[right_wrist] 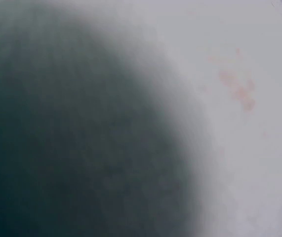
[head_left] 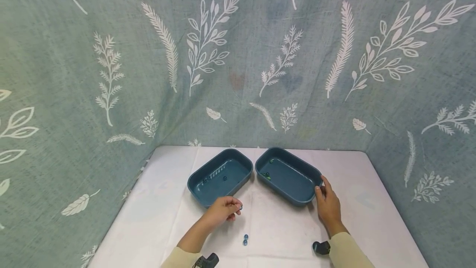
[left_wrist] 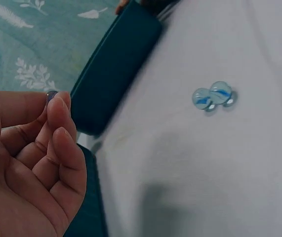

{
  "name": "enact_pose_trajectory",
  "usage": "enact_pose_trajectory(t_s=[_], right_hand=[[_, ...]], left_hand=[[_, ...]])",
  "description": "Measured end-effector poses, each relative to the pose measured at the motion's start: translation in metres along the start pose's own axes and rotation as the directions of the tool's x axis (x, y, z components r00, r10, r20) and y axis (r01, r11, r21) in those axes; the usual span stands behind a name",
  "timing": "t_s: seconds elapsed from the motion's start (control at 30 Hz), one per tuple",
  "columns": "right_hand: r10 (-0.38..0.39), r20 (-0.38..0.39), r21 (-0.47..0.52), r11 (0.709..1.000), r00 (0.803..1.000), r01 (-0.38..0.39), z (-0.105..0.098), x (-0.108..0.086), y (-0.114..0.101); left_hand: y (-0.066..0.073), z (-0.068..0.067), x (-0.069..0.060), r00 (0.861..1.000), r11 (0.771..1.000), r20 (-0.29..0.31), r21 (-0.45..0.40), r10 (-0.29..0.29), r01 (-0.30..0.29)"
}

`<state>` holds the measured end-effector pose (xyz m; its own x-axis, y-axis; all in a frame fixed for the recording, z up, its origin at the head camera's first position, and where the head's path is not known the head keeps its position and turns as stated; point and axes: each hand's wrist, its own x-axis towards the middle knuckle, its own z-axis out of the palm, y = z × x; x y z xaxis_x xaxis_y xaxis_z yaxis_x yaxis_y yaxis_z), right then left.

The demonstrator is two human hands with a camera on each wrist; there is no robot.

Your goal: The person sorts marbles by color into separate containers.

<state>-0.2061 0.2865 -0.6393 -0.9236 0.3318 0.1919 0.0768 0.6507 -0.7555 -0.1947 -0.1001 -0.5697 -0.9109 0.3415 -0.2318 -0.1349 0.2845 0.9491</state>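
In the head view, my left hand (head_left: pixel 224 209) pinches a small glass marble (head_left: pixel 241 207) between thumb and fingertips, just past the near edge of the left dark teal tray (head_left: pixel 197 171). The left wrist view shows that marble (left_wrist: pixel 51 95) mostly hidden by the fingers. Two clear marbles with blue swirls (left_wrist: pixel 212 95) sit side by side on the white cloth below that hand. My right hand (head_left: pixel 329 206) holds the right end of the other teal tray (head_left: pixel 275 188), thumb over the rim. The right wrist view has only blurred dark shade and cloth, no fingers.
Several small dark marbles (head_left: pixel 224 178) lie inside the left tray. A few greenish marbles (head_left: pixel 266 175) are in the right tray. The trays stand angled, their near corners almost meeting. Leaf-patterned fabric (head_left: pixel 238 73) walls the white-covered table (head_left: pixel 282 235) at the back and sides.
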Motion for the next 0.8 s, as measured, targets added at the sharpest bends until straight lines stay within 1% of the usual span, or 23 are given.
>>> enact_pose_trajectory(t_s=[0.23, 0.37, 0.43, 0.6, 0.7, 0.8], right_hand=[[0.017, 0.000, -0.007, 1.000, 1.000, -0.017, 0.001, -0.002, 0.000], [0.018, 0.003, -0.011, 1.000, 1.000, -0.018, 0.001, -0.002, -0.001], [0.013, 0.002, -0.009, 1.000, 1.000, -0.013, 0.000, -0.002, -0.001], [0.006, -0.001, -0.002, 1.000, 1.000, -0.006, 0.000, -0.001, -0.002], [0.008, -0.001, -0.004, 1.000, 1.000, -0.008, 0.000, -0.001, -0.002], [0.013, 0.000, -0.006, 1.000, 1.000, -0.013, 0.001, 0.000, -0.002]], left_hand=[[0.013, -0.010, 0.007, 0.998, 0.999, -0.032, 0.015, 0.045, -0.044], [0.020, -0.019, 0.012, 0.998, 0.998, -0.039, 0.029, 0.058, -0.057], [0.023, -0.023, 0.015, 0.996, 0.996, -0.045, 0.053, 0.070, -0.068], [0.030, -0.032, 0.023, 0.996, 0.994, -0.069, 0.098, 0.054, -0.047], [0.032, -0.037, 0.030, 0.996, 0.994, -0.081, 0.098, 0.045, -0.037], [0.032, -0.043, 0.037, 0.995, 0.993, -0.085, 0.107, 0.051, -0.042]])
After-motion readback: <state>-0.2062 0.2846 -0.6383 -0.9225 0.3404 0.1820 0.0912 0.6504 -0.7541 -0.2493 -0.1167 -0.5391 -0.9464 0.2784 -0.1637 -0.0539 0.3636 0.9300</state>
